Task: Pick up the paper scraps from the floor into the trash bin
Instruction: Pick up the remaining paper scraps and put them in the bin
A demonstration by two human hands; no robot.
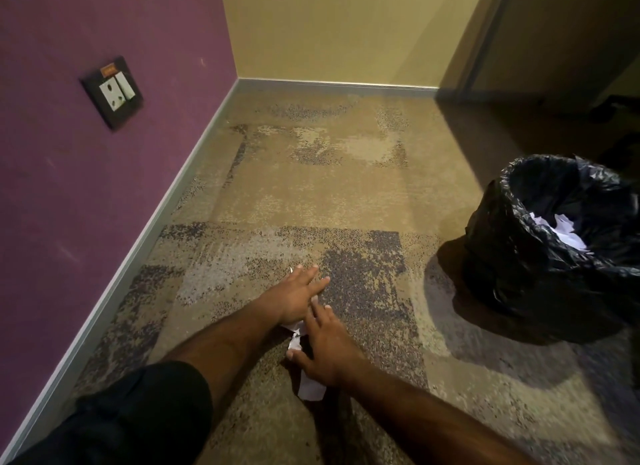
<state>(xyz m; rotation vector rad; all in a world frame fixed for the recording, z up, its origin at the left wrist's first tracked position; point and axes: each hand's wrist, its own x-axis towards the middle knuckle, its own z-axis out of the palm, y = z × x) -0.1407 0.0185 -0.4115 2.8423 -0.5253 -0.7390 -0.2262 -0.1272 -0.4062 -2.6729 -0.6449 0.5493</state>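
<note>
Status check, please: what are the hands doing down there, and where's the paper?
Left hand flat, fingers straight, on paper scraps. Right hand pressing the same scraps on the carpet. Trash bin at right, paper already inside. Nothing between.

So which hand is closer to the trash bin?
The right hand. It lies on the paper scraps on the carpet, on the side toward the trash bin. The left hand rests flat just beyond it, nearer the purple wall.
</note>
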